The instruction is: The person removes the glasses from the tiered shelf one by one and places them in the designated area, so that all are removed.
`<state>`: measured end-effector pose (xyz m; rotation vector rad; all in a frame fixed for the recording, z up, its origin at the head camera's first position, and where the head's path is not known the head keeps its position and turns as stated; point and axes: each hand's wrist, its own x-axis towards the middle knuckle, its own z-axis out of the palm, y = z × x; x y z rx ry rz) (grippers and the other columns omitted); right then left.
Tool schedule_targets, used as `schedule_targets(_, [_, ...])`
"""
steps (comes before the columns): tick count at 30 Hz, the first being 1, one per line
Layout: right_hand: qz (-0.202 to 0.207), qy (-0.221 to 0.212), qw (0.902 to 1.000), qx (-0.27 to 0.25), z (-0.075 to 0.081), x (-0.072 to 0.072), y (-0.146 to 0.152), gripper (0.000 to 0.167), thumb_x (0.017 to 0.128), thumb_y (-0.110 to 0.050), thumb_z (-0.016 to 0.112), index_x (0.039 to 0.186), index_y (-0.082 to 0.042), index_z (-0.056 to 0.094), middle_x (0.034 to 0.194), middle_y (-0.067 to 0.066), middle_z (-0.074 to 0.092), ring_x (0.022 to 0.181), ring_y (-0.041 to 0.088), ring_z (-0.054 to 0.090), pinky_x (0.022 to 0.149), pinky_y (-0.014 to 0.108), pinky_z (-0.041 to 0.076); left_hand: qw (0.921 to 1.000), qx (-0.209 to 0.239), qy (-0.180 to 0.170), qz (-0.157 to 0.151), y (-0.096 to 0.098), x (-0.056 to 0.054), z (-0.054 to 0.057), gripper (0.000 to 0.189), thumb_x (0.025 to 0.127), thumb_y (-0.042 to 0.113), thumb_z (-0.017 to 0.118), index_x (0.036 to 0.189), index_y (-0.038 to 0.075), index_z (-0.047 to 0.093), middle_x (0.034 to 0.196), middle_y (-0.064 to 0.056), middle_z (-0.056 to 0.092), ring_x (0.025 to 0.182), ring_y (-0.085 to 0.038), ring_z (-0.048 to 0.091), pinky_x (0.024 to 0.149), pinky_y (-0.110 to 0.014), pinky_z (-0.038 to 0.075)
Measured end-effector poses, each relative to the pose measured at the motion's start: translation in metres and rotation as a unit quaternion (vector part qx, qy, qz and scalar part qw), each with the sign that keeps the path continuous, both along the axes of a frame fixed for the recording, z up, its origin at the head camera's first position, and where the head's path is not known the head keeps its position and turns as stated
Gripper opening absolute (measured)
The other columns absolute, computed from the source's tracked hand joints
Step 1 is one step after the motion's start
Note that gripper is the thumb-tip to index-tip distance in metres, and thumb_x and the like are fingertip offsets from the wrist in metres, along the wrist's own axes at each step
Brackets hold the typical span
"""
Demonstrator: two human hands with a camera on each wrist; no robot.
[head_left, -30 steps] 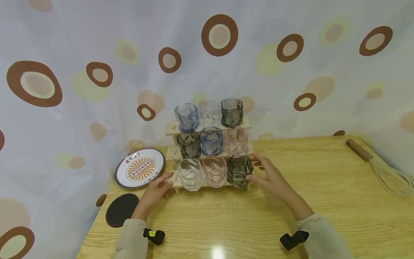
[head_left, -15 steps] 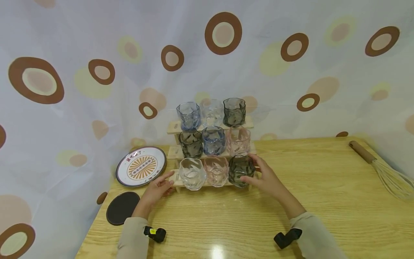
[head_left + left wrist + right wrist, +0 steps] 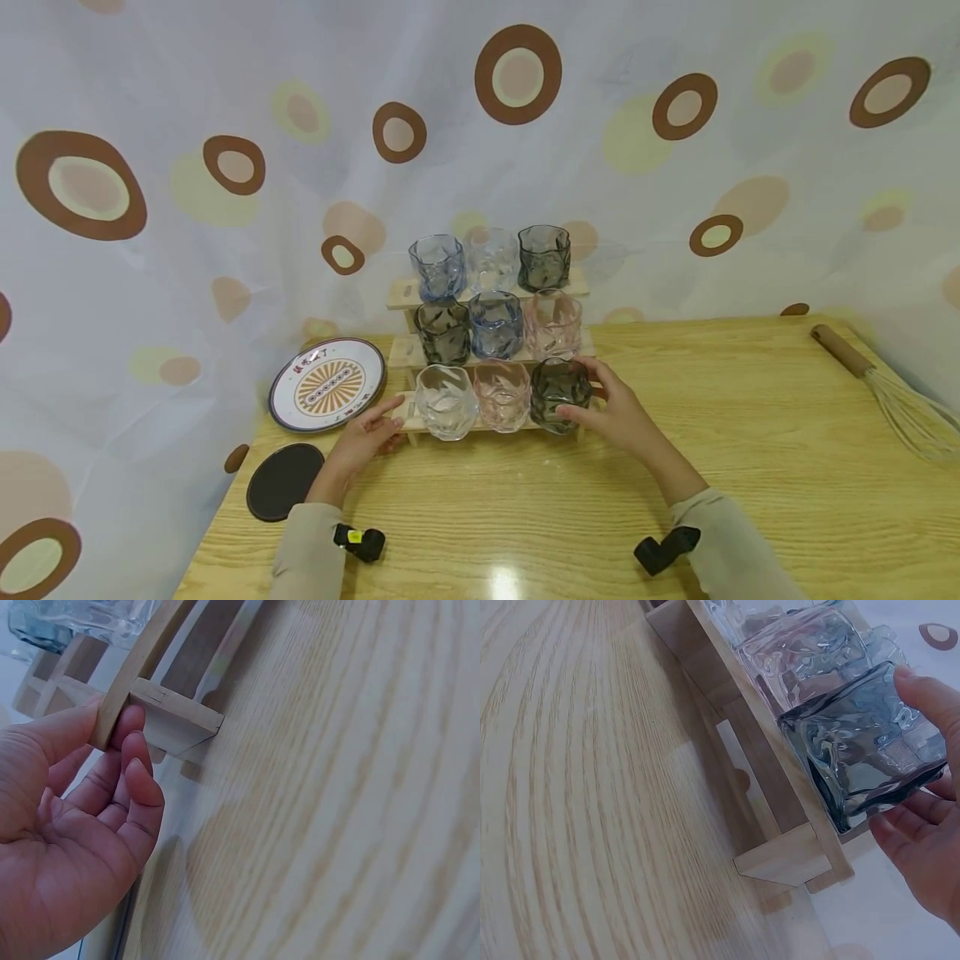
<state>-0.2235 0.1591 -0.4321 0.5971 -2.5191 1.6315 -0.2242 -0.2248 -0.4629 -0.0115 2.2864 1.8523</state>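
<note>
A three-tier wooden rack (image 3: pixel 407 353) bears several wavy drinking glasses in clear, pink, blue and dark grey. My left hand (image 3: pixel 360 443) pinches the left end of its lowest shelf between thumb and fingers, as the left wrist view shows at the shelf board (image 3: pixel 124 697). On the right, my right hand (image 3: pixel 618 410) grips the dark grey glass (image 3: pixel 558 398) at the end of the bottom row. In the right wrist view my thumb is at the rim of this dark glass (image 3: pixel 840 761), and my fingers curl round its far side. A pink glass (image 3: pixel 501 398) and a clear glass (image 3: pixel 446 404) stand beside it.
A patterned plate (image 3: pixel 281 404) lies left of the rack, with a round black mat (image 3: pixel 285 483) in front of it. A whisk (image 3: pixel 840 350) lies at the far right of the wooden table (image 3: pixel 465 517). A dotted curtain (image 3: pixel 585 192) hangs close behind the rack.
My right hand has moved left and closed round the dark grey glass, its thumb coming across the front. My left hand keeps its hold on the rack.
</note>
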Motion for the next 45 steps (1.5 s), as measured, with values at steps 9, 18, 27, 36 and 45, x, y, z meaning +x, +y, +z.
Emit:
schedule_targets(9, [-0.004,-0.011,0.9999,0.003,0.001,0.001,0.006,0.071,0.082,-0.023,0.075,0.141,-0.008,0.038,0.132,0.015,0.046,0.123,0.033,0.042,0.100,0.052,0.036,0.9999,0.009,0.002,0.004,-0.001,-0.001,-0.004,0.047,0.096,0.011,0.056,0.141,0.007,0.045,0.082,0.000,0.062,0.074,-0.011,0.058,0.066,-0.024,0.047])
schedule_targets(18, [0.001,-0.004,1.0000,0.004,0.001,0.001,0.027,0.064,0.085,-0.018,0.072,0.139,-0.004,0.040,0.130,0.014,0.048,0.122,0.029,0.042,0.101,0.045,0.036,0.9999,0.013,0.007,0.004,-0.005,0.000,-0.005,0.047,0.096,0.011,0.056,0.141,0.004,0.045,0.081,0.001,0.061,0.073,-0.010,0.060,0.066,-0.023,0.047])
schedule_targets(27, [-0.023,0.014,0.9995,0.016,0.001,-0.006,0.059,0.063,0.087,-0.018,0.070,0.140,-0.001,0.039,0.132,0.017,0.046,0.120,0.022,0.042,0.092,0.008,0.035,0.9998,0.015,0.009,0.005,-0.006,0.000,-0.008,0.047,0.096,0.010,0.056,0.141,0.003,0.045,0.079,0.001,0.061,0.071,-0.009,0.059,0.065,-0.023,0.047])
schedule_targets(36, [-0.081,-0.005,0.9958,0.042,0.002,-0.025,0.081,0.072,0.086,-0.025,0.071,0.143,0.001,0.033,0.135,0.022,0.041,0.126,0.037,0.036,0.103,0.051,0.033,0.9998,0.017,0.011,0.003,-0.003,-0.001,-0.004,0.048,0.095,0.012,0.057,0.141,0.004,0.044,0.081,0.003,0.062,0.076,-0.009,0.062,0.067,-0.023,0.048])
schedule_targets(45, [-0.131,-0.048,0.9897,0.033,-0.016,-0.045,0.088,0.079,0.086,-0.034,0.070,0.144,0.002,0.029,0.138,0.025,0.037,0.131,0.042,0.029,0.105,0.056,0.026,0.9997,0.022,0.010,0.005,0.000,-0.001,-0.002,0.048,0.095,0.010,0.058,0.141,0.002,0.045,0.079,0.004,0.062,0.072,-0.009,0.060,0.065,-0.022,0.047])
